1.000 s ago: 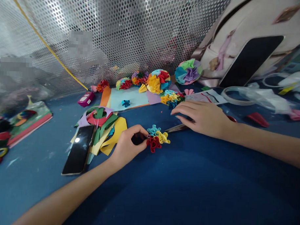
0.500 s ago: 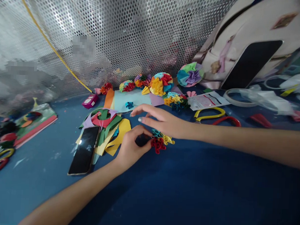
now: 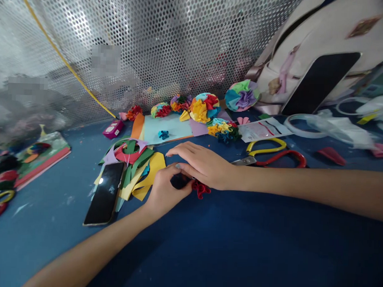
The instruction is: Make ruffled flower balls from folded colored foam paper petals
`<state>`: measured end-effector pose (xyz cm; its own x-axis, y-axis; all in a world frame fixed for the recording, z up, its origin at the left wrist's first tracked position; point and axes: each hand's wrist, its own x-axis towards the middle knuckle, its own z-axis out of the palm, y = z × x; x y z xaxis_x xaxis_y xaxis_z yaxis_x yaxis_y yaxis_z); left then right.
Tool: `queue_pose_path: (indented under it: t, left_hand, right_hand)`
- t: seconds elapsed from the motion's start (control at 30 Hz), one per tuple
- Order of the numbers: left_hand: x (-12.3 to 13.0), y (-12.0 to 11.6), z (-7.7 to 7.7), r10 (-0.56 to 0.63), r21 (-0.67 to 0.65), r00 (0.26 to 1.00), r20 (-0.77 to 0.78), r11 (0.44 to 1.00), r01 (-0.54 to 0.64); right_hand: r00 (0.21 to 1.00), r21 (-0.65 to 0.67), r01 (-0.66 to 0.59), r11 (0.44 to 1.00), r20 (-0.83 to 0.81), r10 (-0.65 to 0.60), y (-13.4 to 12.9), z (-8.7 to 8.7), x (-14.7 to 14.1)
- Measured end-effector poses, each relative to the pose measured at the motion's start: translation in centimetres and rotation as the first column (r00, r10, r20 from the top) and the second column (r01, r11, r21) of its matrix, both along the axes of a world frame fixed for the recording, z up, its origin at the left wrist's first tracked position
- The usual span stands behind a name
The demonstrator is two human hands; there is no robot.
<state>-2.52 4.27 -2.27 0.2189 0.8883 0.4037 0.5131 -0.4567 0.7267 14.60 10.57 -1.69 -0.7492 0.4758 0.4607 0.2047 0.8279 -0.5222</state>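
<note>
My left hand (image 3: 167, 188) pinches the edge of a ruffled paper flower (image 3: 201, 188) between thumb and index finger, low over the blue table. Only a dark red part of the flower shows; the rest lies beneath my right hand. Stretched across it from above, my right hand (image 3: 198, 162) has its fingers extended to the left, with its thumb by the left index finger. Scissors (image 3: 274, 154) with yellow and red handles lie just beyond the right wrist. A small blue ruffled piece (image 3: 163, 135) rests on a light blue sheet (image 3: 151, 125).
Left of my hands, a black phone (image 3: 104, 195) overlaps coloured paper scraps (image 3: 149, 175). Ruffled balls (image 3: 205, 107) line the perforated metal panel (image 3: 170, 42). A second phone (image 3: 321, 83) leans on a pale backpack (image 3: 333, 31); a tape roll (image 3: 300, 129) lies before it.
My right hand has come down and covers the flower's blue and yellow parts, which showed before. The scissors' pivot is now uncovered. My left hand keeps its pinch in nearly the same place.
</note>
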Motion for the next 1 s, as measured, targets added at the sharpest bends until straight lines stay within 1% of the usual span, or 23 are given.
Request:
queue_pose_path:
  t: [0.03, 0.1, 0.17, 0.2, 0.27, 0.33, 0.43, 0.57, 0.67, 0.73, 0.8, 0.87, 1.0]
  left_hand:
    - [0.0, 0.0, 0.0, 0.001, -0.011, 1.000, 0.009, 1.000, -0.001]
    - [-0.1, 0.1, -0.1, -0.001, -0.042, 1.000, 0.015, 0.999, 0.002]
    - [-0.2, 0.1, -0.1, -0.018, -0.068, 1.000, 0.019, 0.998, 0.020]
    - [-0.3, 0.1, -0.1, -0.031, -0.073, 0.999, 0.024, 0.997, 0.032]
    - [-0.4, 0.0, -0.1, -0.052, -0.071, 0.998, 0.040, 0.996, 0.055]
    - [-0.4, -0.1, -0.1, -0.054, -0.064, 0.997, 0.048, 0.996, 0.057]
    - [-0.5, -0.2, 0.0, -0.053, -0.063, 0.998, 0.047, 0.996, 0.056]
    - [-0.6, -0.3, 0.2, -0.056, -0.062, 0.998, 0.040, 0.996, 0.058]
    - [-0.7, -0.3, 0.3, -0.056, -0.063, 0.998, 0.032, 0.996, 0.058]
    - [-0.7, -0.3, 0.3, -0.053, -0.072, 0.998, 0.028, 0.996, 0.055]
    - [-0.7, -0.3, 0.2, -0.052, -0.078, 0.998, 0.025, 0.995, 0.054]
    - [-0.6, -0.3, 0.2, -0.052, -0.081, 0.998, 0.028, 0.995, 0.054]
    - [-0.5, -0.2, 0.1, -0.053, -0.094, 0.997, 0.060, 0.994, 0.058]
  right_hand:
    - [1.000, -0.012, -0.004, 1.000, 0.007, 0.004, 0.1, 0.1, 0.0]
    - [1.000, -0.083, -0.026, 0.996, -0.017, 0.024, 0.8, 0.8, -0.1]
    - [0.996, -0.173, -0.045, 0.984, -0.078, 0.032, 2.3, 1.9, -0.2]
    - [0.995, -0.196, -0.037, 0.980, -0.097, 0.018, 3.3, 2.5, -0.3]
    - [0.995, -0.129, 0.031, 0.991, -0.085, -0.042, 5.4, 3.6, -0.6]
    - [0.991, 0.002, 0.121, 0.993, -0.053, -0.121, 7.5, 3.9, -1.4]
    - [0.960, 0.173, 0.206, 0.963, 0.154, -0.233, 9.7, 3.1, -3.6]
    - [0.921, 0.237, 0.280, 0.930, 0.208, -0.330, 11.4, 1.5, -6.8]
    - [0.899, 0.254, 0.306, 0.918, 0.240, -0.366, 12.1, 1.2, -8.2]
    - [0.894, 0.265, 0.301, 0.916, 0.255, -0.367, 12.2, 1.4, -8.4]
    - [0.892, 0.283, 0.291, 0.914, 0.264, -0.366, 12.1, 1.5, -8.0]
    - [0.893, 0.307, 0.269, 0.913, 0.277, -0.356, 11.8, 1.5, -7.1]
    - [0.905, 0.372, 0.174, 0.912, 0.304, -0.297, 10.7, 1.1, -5.0]
